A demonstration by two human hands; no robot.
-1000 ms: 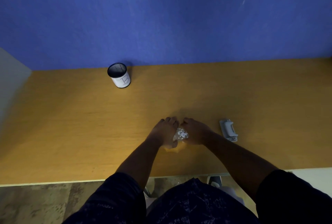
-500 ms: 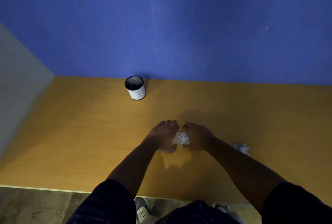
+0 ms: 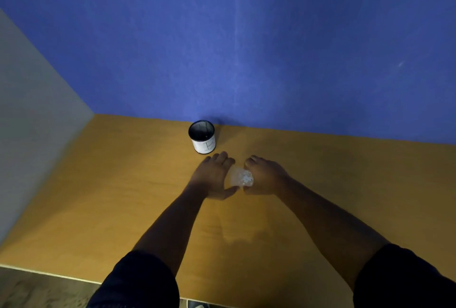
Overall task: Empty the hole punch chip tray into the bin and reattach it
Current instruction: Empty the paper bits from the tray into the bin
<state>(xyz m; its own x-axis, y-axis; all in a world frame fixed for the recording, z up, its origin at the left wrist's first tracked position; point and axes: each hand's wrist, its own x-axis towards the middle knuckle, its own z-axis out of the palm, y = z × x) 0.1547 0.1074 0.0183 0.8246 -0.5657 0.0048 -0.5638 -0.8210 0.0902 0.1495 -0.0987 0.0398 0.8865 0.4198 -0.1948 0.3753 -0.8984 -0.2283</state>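
A clear chip tray (image 3: 239, 178) with white paper dots in it is held between both hands above the wooden desk (image 3: 98, 196). My left hand (image 3: 213, 175) grips its left side and my right hand (image 3: 265, 176) grips its right side. A small white bin with a black rim (image 3: 202, 137) stands open just beyond my left fingertips, against the blue wall. The hole punch body is out of view.
A blue wall (image 3: 246, 48) closes the desk's far side and a grey panel (image 3: 32, 122) its left side. The desk's front edge (image 3: 49, 274) runs along the bottom, with floor below it.
Both hands have carried the tray forward, close to the bin. The view has tilted up and the hole punch body at the right has dropped out of sight.
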